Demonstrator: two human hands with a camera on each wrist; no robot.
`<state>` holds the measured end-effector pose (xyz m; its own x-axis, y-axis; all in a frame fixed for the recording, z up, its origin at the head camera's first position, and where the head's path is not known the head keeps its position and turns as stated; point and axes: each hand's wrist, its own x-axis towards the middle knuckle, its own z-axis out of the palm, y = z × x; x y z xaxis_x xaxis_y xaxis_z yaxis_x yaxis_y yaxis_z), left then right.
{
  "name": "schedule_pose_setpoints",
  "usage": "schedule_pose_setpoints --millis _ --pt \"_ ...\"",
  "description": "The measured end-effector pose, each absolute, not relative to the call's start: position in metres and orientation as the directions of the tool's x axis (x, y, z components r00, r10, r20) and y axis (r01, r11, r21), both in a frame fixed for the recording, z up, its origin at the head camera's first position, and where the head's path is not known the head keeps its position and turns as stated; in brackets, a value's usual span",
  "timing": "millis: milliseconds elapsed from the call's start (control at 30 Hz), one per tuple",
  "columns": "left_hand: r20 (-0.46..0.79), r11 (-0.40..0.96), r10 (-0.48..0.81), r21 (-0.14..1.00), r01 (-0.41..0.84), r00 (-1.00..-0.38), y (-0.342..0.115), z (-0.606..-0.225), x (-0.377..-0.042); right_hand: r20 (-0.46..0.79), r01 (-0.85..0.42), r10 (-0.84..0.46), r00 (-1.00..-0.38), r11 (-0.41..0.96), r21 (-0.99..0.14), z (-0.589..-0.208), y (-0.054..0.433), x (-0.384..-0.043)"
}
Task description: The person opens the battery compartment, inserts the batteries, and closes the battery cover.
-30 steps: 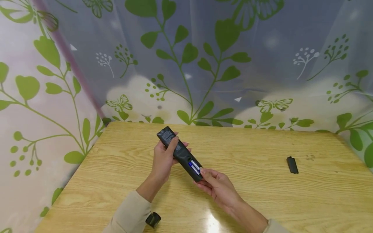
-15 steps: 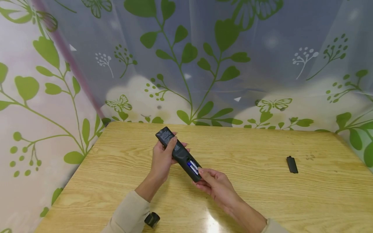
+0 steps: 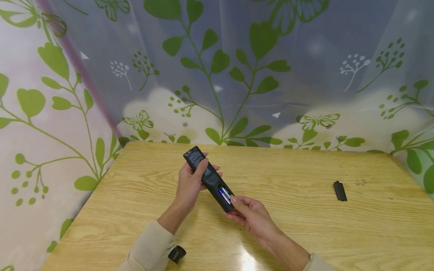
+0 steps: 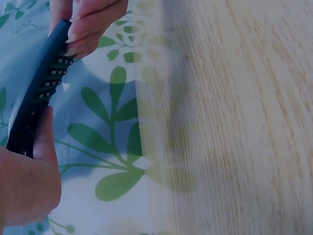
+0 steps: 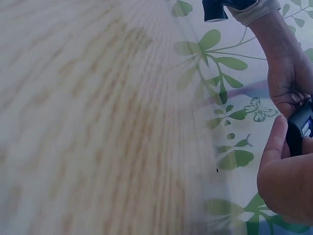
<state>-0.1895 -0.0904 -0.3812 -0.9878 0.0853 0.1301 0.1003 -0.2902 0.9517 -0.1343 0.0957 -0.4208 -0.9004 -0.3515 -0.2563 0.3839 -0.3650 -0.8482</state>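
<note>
Head view. Holding one black remote control over wood-grain table, back upward. Lying straight ahead of both forearms, slanting lengthwise from far left to near right, carrying an open battery bay at the near-right end. Wrapping the far half in left hand, laying thumb across the back. Pinching the near end in right hand, resting thumb at a silver-and-blue battery, tucking fingers beneath; leaving exact battery count partly hidden. Setting right hand nearest the bay, left hand farther up the same axis. Showing printed label in pale lines, too small for reading; offering no legible brand. Counting also black cover piece, lying well apart to the right, and black device beside left sleeve.

Left wrist view. Showing the remote control side-on, slanting from lower left to upper right, between a gripping hand below and fingertips above. Presenting rows of small keys with pale markings, too blurred for certain reading.

Right wrist view. Showing the remote control cut off at the right edge, touching both hands. Revealing only part of the bay; offering no readable writing.
</note>
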Motion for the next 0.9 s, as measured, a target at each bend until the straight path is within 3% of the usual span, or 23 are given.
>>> schedule_pose_setpoints --millis 400,633,900 --pt "0.201 -0.292 0.103 0.942 0.164 -0.974 -0.095 -0.390 -0.193 -0.262 0.451 -0.435 -0.861 -0.417 -0.789 -0.429 0.096 -0.137" --pt "0.131 -0.290 0.080 0.952 0.102 -0.988 -0.094 -0.381 -0.188 -0.290 0.488 -0.459 -0.840 -0.405 -0.773 -0.428 0.098 -0.139" --pt "0.128 -0.292 0.062 0.951 0.105 -0.990 -0.095 -0.380 -0.190 -0.272 0.422 -0.459 -0.846 -0.263 -0.867 -0.423 0.110 -0.142"
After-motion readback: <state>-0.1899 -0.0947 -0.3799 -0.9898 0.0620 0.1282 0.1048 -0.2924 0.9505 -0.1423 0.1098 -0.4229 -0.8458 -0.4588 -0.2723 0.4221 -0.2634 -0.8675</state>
